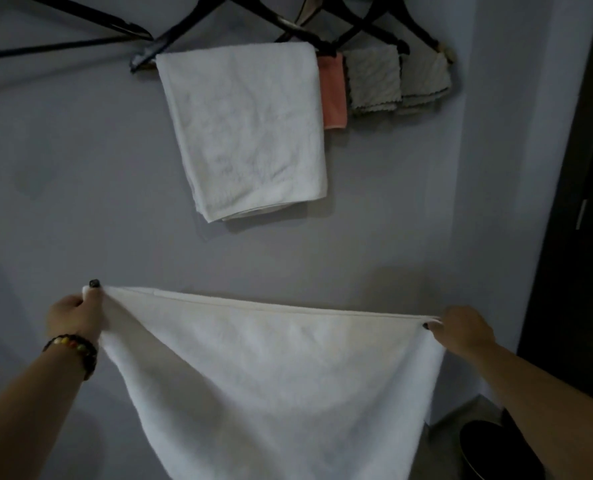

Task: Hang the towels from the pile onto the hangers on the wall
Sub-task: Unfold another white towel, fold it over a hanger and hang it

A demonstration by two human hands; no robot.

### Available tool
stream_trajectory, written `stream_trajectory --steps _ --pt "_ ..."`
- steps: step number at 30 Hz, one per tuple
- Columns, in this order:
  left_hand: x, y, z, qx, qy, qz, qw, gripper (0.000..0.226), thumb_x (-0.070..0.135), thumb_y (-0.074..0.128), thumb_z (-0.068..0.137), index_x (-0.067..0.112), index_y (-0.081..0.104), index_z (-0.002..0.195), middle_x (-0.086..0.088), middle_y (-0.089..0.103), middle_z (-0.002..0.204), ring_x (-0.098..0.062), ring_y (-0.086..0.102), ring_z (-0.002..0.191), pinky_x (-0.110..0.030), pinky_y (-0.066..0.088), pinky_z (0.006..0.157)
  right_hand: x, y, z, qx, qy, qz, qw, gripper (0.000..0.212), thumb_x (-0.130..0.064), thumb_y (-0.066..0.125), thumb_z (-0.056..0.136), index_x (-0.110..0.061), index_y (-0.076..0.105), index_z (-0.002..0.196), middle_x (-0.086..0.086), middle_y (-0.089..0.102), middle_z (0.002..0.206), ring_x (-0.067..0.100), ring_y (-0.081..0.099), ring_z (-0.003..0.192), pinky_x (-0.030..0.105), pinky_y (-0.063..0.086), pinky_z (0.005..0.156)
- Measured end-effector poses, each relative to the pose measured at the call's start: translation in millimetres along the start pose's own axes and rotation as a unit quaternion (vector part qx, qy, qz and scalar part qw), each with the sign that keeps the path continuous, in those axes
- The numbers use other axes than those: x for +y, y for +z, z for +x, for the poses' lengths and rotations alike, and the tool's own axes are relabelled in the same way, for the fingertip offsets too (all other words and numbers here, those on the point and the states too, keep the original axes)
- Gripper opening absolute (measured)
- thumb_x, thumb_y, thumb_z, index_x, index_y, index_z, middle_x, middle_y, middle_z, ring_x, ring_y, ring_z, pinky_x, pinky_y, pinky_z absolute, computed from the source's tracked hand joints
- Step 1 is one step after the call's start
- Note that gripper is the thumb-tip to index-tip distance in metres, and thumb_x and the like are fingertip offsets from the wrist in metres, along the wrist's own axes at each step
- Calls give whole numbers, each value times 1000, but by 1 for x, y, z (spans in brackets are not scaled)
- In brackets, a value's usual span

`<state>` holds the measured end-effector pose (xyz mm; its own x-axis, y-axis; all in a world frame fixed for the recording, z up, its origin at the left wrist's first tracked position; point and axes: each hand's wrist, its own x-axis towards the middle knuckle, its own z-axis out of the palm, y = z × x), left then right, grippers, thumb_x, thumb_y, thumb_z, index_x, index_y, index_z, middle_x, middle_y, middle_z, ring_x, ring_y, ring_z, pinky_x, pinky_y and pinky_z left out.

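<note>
White towel (271, 368) stretched wide, left hand (73, 315) pinching 1 top corner, right hand (464, 329) pinching the other, below hangers (184, 32) holding 4 hung cloths (246, 133)

Soft white terry-cloth towel (271, 375), matt grey painted wall (80, 168), glossy dark hangers (170, 39), beaded bracelet (77, 348)

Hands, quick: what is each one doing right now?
Left hand: pinching one top corner of the white towel.
Right hand: pinching the other top corner.
</note>
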<state>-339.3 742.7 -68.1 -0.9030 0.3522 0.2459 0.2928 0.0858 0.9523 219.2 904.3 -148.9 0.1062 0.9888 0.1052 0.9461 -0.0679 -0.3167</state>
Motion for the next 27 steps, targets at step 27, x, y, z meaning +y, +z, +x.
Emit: stream_trajectory --steps 27 --pt "46 -39 0 -16 -48 -304 951 51 46 62 89 10 61 125 -13 61 124 -33 57 109 -44 43 100 -72 -156 56 262 -101 393 876 15 -7 73 79 4 68 85 24 69 84 32 65 79 36 51 69"
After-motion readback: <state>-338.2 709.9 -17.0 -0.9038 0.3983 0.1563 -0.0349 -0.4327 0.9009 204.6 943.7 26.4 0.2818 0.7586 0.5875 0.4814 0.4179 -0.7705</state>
